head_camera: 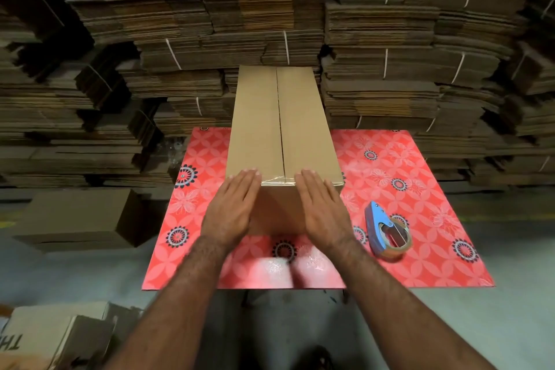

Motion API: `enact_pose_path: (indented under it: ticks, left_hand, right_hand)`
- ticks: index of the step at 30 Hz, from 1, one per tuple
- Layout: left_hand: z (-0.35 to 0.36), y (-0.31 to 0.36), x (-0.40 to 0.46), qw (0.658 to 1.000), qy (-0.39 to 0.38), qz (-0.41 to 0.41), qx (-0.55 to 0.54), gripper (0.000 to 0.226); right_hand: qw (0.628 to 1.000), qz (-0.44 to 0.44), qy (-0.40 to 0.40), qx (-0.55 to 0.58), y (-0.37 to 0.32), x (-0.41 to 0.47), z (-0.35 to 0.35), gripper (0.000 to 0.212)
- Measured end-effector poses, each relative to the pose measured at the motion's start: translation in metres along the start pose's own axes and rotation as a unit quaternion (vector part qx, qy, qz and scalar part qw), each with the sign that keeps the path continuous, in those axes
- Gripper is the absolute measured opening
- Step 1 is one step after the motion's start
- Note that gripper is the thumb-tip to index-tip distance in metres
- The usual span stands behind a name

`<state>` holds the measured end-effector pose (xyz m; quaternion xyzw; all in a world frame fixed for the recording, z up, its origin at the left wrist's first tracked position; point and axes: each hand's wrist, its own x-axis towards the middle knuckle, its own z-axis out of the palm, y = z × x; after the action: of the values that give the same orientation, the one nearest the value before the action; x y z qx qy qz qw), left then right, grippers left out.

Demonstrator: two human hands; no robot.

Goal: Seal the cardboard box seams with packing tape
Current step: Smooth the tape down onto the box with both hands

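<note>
head view: cardboard box point(279, 129) stands mid-table point(420, 189), reaching past its far edge; left hand point(231, 207) and right hand point(322, 207) lie flat on its near end, fingers straight, holding nothing; tape dispenser point(387, 231) lies toward the near right corner.

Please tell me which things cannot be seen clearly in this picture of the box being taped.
- Head view: the near face of the cardboard box is partly covered by the left hand and right hand.
- The tape on the near edge is glossy; its ends lie under the fingers.
- The far end of the seam is too distant to judge.
- The box's underside is hidden.
</note>
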<state>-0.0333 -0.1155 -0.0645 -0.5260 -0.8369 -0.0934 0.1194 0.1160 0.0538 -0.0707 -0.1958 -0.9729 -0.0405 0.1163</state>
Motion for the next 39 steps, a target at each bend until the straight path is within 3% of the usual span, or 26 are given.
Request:
enact_pose_path:
  ticks: [8,13,18,23,26,28,32,35,39]
  left_hand:
    - [-0.008,-0.005,-0.018,0.997,-0.01,-0.073,0.009,0.102]
    - [0.001,0.024,-0.024,0.999,-0.034,0.011,0.038,0.101]
    - [0.007,0.003,-0.022,0.995,-0.041,0.04,0.077,0.108]
    - [0.006,-0.005,-0.02,0.994,-0.052,0.066,0.071,0.107]
    - [0.0,-0.004,-0.022,0.995,-0.058,0.069,0.048,0.109]
    - [-0.003,0.006,-0.022,0.997,-0.059,0.039,0.04,0.11]
    - [-0.002,0.032,-0.007,1.0,-0.01,0.009,0.021,0.09]
    - [0.002,0.036,0.004,1.0,-0.022,-0.007,0.016,0.082]
    - [0.005,0.019,0.0,1.0,-0.023,0.011,0.017,0.079]
  right_hand:
    - [0.989,0.143,-0.011,-0.023,0.022,-0.025,-0.008,0.081]
    - [0.999,0.003,0.016,-0.029,-0.029,-0.015,0.002,0.075]
    - [0.994,-0.032,-0.038,-0.1,-0.007,-0.026,0.014,0.08]
    - [0.992,-0.001,-0.026,-0.124,0.03,-0.044,0.009,0.096]
    - [0.991,0.083,-0.039,-0.093,0.044,-0.055,0.004,0.102]
    - [0.99,0.123,-0.025,-0.056,0.039,-0.054,-0.004,0.097]
    - [1.0,0.021,-0.003,-0.012,-0.012,-0.018,-0.01,0.08]
    - [1.0,0.016,-0.011,0.01,-0.041,0.006,-0.002,0.065]
    - [1.0,-0.013,-0.004,-0.021,-0.026,0.001,0.002,0.064]
